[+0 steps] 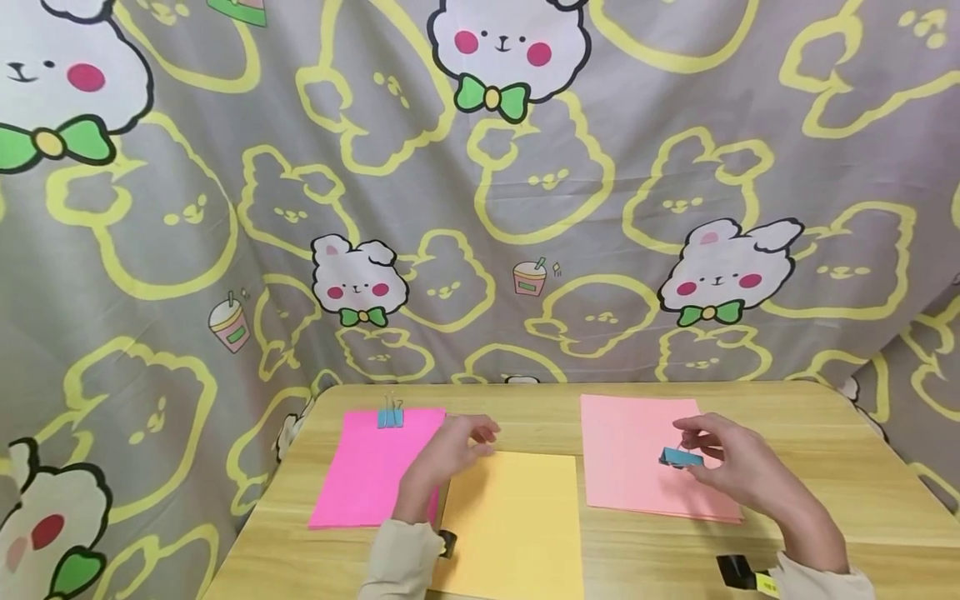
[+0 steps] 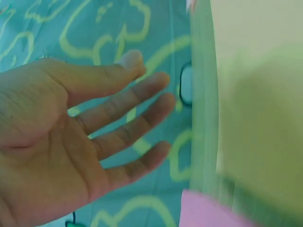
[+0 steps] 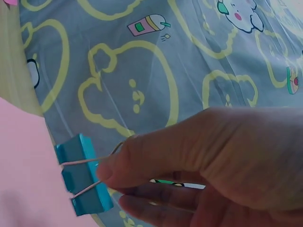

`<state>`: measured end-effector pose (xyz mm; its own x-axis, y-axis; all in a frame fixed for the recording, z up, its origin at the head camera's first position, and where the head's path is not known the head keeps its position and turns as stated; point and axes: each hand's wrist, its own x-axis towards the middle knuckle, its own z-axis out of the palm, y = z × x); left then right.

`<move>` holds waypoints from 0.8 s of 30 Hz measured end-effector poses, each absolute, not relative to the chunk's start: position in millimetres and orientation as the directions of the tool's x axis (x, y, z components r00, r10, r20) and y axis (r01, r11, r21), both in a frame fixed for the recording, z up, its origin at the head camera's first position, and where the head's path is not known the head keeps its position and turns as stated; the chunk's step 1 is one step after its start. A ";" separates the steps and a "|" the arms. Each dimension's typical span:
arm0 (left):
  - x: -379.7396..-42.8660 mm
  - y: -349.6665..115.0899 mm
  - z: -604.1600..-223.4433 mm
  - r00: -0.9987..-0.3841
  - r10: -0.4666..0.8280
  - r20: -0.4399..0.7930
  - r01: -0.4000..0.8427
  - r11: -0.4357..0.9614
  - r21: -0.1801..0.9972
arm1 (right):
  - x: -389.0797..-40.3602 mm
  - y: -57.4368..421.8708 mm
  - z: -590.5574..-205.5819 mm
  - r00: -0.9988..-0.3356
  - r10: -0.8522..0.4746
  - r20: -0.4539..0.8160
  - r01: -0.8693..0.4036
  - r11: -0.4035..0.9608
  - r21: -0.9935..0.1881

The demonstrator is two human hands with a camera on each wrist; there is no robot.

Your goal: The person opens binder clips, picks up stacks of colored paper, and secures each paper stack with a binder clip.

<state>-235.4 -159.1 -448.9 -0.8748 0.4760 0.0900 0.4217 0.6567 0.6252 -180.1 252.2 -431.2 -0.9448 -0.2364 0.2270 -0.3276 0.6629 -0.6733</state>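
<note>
My right hand pinches a blue binder clip by its wire handles, above the light pink paper stack. In the right wrist view the thumb presses on the handles of that clip, and its body points away from the fingers. My left hand hovers over the yellow-orange paper, near its upper left corner, with its fingers loosely bent and nothing in them. In the left wrist view the palm and spread fingers of the left hand show bare.
Magenta paper lies on the left, with another blue binder clip on its top edge. Everything rests on a wooden table. A grey patterned curtain hangs behind the table and along its sides.
</note>
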 end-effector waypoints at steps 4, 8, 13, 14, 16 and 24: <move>-233.9 -137.0 -450.0 -0.868 0.496 0.031 0.424 0.705 0.569 | -179.8 253.6 -430.7 -0.948 -0.203 0.245 -0.317 0.669 -0.672; -229.4 -123.0 -454.6 -0.885 0.464 -0.044 0.390 0.789 0.475 | -179.7 253.9 -430.9 -0.952 -0.201 0.233 -0.307 0.668 -0.678; -227.9 -112.0 -465.9 -0.900 0.427 -0.089 0.361 0.845 0.394 | -181.3 254.4 -431.1 -0.961 -0.192 0.199 -0.277 0.680 -0.678; -228.6 -110.2 -468.1 -0.903 0.420 -0.092 0.359 0.854 0.376 | -181.3 254.5 -431.2 -0.963 -0.190 0.192 -0.270 0.684 -0.677; -230.0 -107.5 -472.1 -0.908 0.409 -0.092 0.356 0.868 0.345 | -181.0 254.9 -431.8 -0.965 -0.185 0.183 -0.261 0.686 -0.679; -232.4 -109.7 -479.7 -0.922 0.369 -0.113 0.318 0.893 0.319 | -183.4 256.1 -435.5 -0.969 -0.170 0.177 -0.245 0.690 -0.681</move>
